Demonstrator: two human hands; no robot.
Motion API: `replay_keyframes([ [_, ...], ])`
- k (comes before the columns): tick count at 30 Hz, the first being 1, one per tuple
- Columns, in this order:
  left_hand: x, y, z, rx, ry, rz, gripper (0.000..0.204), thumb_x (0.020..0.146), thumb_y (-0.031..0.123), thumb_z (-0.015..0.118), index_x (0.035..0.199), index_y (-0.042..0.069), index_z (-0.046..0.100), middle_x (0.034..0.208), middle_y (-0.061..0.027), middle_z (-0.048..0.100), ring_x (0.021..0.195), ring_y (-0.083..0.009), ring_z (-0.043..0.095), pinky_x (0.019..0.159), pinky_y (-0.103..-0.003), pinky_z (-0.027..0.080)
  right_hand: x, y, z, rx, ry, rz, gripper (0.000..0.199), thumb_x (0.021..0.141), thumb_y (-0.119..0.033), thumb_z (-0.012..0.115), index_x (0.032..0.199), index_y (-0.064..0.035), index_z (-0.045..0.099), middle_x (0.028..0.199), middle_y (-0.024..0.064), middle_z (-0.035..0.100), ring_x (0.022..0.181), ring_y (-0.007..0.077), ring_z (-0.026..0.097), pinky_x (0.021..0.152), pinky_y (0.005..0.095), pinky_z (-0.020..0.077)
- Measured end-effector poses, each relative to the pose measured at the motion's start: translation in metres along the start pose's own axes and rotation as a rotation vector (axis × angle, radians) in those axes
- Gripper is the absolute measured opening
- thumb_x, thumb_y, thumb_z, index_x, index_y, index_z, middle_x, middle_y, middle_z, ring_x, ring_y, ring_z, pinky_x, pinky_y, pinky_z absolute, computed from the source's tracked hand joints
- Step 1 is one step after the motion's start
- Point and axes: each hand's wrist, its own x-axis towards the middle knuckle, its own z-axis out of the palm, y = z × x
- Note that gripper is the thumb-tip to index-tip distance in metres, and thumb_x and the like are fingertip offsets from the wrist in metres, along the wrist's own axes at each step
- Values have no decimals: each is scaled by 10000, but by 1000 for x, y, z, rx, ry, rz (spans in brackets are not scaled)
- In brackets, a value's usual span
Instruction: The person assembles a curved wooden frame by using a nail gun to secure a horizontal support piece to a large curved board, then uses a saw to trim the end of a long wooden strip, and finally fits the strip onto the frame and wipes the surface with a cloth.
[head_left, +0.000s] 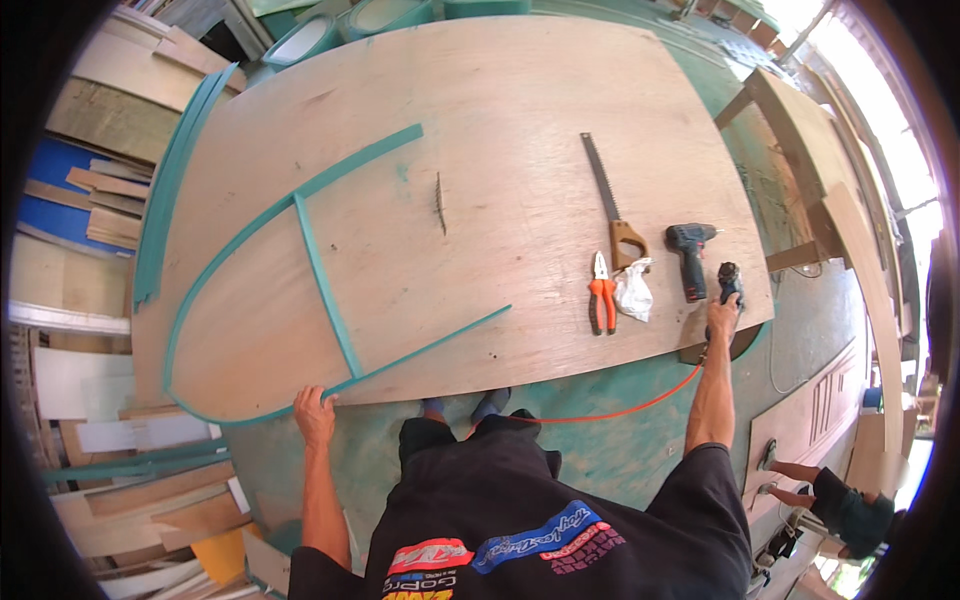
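Observation:
At the table's near edge my left hand (315, 408) has its fingers curled over a curved frame of teal strips (222, 258), beside where a crossbar meets the lower strip. The frame lies flat on a big plywood sheet (500, 110). On the right, my right hand (722, 314) is closed around a dark air nailer (731, 280), with an orange hose (640, 405) running to it. Left of the nailer lie a cordless drill (690, 258), a handsaw (606, 185), orange-handled pliers (601, 293) and a crumpled white bag (633, 292).
A thin dark twisted piece (440, 205) lies mid-sheet. Several teal boards (182, 190) line the left edge, with stacked wood (110, 200) beyond. A wooden structure (800, 140) stands right of the table. Another person (840, 505) is at the lower right.

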Motion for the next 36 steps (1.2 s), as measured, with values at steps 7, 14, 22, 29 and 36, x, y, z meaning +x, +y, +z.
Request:
replay_keyframes([
  [7,15,20,11,-43,-44,-45,252,777,113,829,949,24,668,963,-139,637,961,-372,601,859,-478,476,82,50,29,191,-45,55,766,963,-390,554,1596,-24,326,1315,368,603,1206,467,618,1059,459,461],
  [14,-18,0,-2,30,30,-79,283,768,155,835,943,17,661,960,-142,643,954,-384,600,843,-481,478,-21,-68,-8,70,165,-198,512,979,-330,625,1432,-96,580,1382,195,613,1289,367,556,1093,465,427],
  [22,16,12,2,-54,-26,-13,311,770,201,836,912,14,633,927,-146,627,942,-383,602,830,-487,483,-114,-244,-31,-95,-56,-702,428,989,-462,604,1163,-107,768,1196,128,720,1213,318,610,1088,497,398],
  [29,-8,-5,3,-38,59,-49,299,774,199,832,948,26,660,951,-126,640,962,-356,612,854,-469,500,-110,-287,5,-453,-333,-480,557,919,-550,631,1198,-84,755,1315,210,689,1288,345,620,1093,594,387],
  [36,4,4,9,-123,76,-35,265,796,160,804,981,30,665,974,-111,638,1000,-341,607,919,-474,490,-43,-293,6,-146,-146,-472,490,946,-494,608,1141,-69,755,1125,204,755,1079,370,708,944,510,478],
])
